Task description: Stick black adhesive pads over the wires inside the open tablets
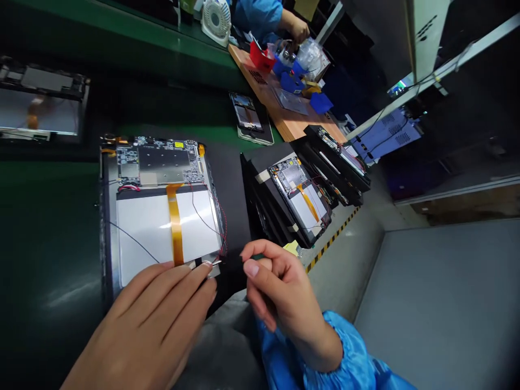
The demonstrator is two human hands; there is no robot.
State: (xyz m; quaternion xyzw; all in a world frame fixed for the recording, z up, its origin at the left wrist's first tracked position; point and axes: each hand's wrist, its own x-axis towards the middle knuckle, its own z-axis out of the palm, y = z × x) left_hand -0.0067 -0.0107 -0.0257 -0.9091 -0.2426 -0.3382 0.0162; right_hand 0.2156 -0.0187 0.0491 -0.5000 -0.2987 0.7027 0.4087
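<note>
Left hand (146, 319) stretches flat, fingers (190, 281) extended; right hand (280, 292) curls into a pinch.

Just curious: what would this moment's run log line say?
left hand: on open tablet | right hand: fingers pinched, beside tablet | orange ribbon cable: across white battery

Electronics assembly floor, factory type. Landmark: long green-topped workbench (122, 57). On it lies an opened tablet (162, 222), circuit board exposed; beside it, more tablets (300, 195) in stacked black trays (260, 179). Farther along the workbench, a wooden board (284, 105) holds a red plastic bin (262, 57). Behind it: co-worker in blue smock (255, 16), desk fan (216, 20). Yellow-black hazard tape (331, 238) runs along the floor beyond the workbench.
</note>
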